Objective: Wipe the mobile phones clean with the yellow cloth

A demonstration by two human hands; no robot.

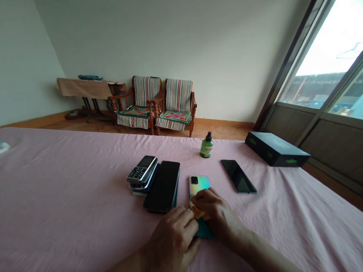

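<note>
A shiny blue-green phone lies back up on the pink cloth, its camera block at the upper left. My right hand presses a crumpled yellow-orange cloth onto the phone's back, fingers bent around it. At the phone's lower left edge, my left hand has its fingers curled; whether they grip the phone's side is hidden. Left of the phone stand a stack of large black phones and a stack of small phones topped by a keypad phone.
Farther right lies another black phone. A green spray bottle stands behind, and a black box sits at the right rear of the pink-covered surface. Two wooden chairs are beyond its far edge.
</note>
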